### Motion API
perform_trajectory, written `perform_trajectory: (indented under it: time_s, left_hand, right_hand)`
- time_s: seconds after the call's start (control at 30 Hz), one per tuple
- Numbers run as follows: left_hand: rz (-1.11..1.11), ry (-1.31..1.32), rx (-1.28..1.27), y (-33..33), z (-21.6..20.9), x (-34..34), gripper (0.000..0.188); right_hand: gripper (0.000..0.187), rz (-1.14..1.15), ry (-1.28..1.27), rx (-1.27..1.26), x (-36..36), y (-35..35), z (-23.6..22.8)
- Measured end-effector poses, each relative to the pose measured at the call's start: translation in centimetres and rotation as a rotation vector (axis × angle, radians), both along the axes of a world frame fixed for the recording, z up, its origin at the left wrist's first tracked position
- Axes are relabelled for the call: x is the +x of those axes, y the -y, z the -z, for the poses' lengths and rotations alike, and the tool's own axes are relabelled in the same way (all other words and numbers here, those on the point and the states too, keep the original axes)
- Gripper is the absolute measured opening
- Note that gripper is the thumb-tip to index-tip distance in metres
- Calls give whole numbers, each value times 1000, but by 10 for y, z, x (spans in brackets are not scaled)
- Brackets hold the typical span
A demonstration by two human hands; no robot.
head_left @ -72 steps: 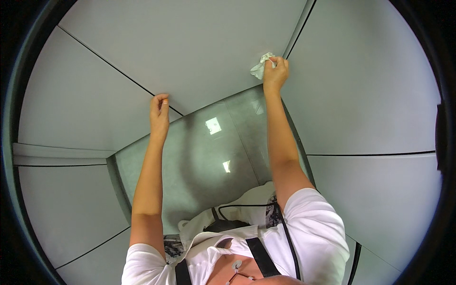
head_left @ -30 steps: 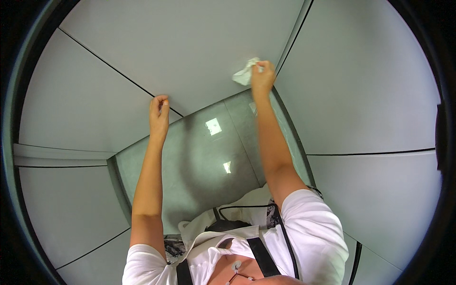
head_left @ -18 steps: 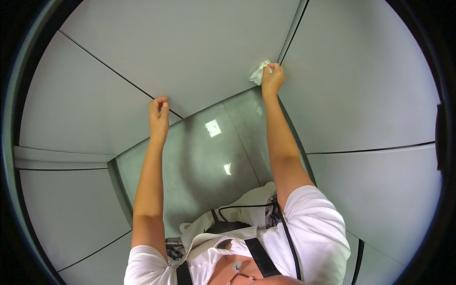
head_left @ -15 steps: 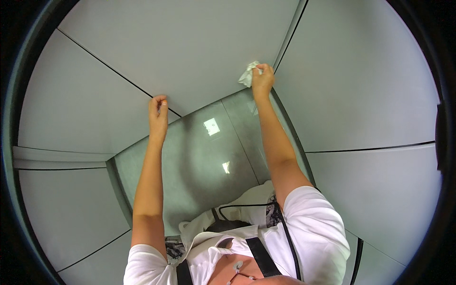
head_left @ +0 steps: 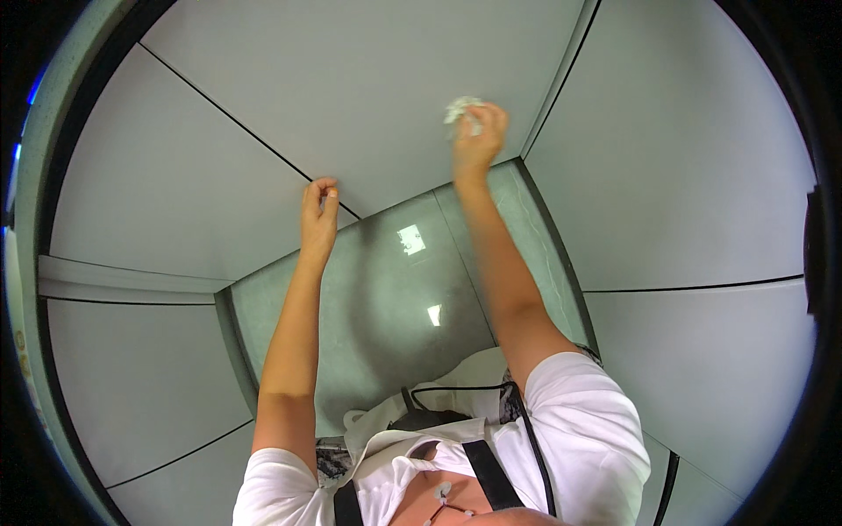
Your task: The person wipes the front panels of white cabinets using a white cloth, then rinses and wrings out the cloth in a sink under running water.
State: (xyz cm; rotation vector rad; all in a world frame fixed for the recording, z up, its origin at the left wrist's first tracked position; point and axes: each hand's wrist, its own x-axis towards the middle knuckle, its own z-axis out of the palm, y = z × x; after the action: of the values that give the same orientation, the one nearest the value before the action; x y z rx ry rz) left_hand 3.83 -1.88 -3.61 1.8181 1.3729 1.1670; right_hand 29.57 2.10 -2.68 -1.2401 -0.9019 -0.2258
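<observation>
My right hand (head_left: 481, 138) is closed round a crumpled white tissue (head_left: 461, 109), holding it up against or close to the pale grey wall panel (head_left: 368, 88) ahead. The hand is slightly blurred. To the left, my left hand (head_left: 320, 213) is raised beside the dark vertical seam of that wall, fingers curled in and thumb close to them. Nothing shows in it. Whether its knuckles touch the panel, I cannot tell. Both forearms are bare and stretched forward.
Grey panelled walls close in on both sides, with the right wall (head_left: 684, 175) and left wall (head_left: 149, 184) split by dark seams. Below lies a glossy grey-green floor (head_left: 386, 298) with light reflections and dark skirting. A black cable (head_left: 531, 438) hangs across my white shirt.
My right hand with the tissue has moved left and up along the wall, away from the corner. The whole view has shifted slightly; my left hand keeps its place by the seam.
</observation>
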Motion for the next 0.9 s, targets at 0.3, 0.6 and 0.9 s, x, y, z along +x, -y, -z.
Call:
perform_trajectory:
  time_s: [0.3, 0.6, 0.9]
  left_hand:
    - [-10, 65, -52, 4, -7, -1, 20]
    - [-6, -55, -32, 8, -3, 6, 27]
    - [26, -24, -18, 8, 6, -2, 32]
  right_hand:
    - [13, -158, 207, -96, -28, 12, 2]
    - [11, 45, 69, 5, 0, 2, -8]
    - [18, -319, 141, -100, -82, 20, 3]
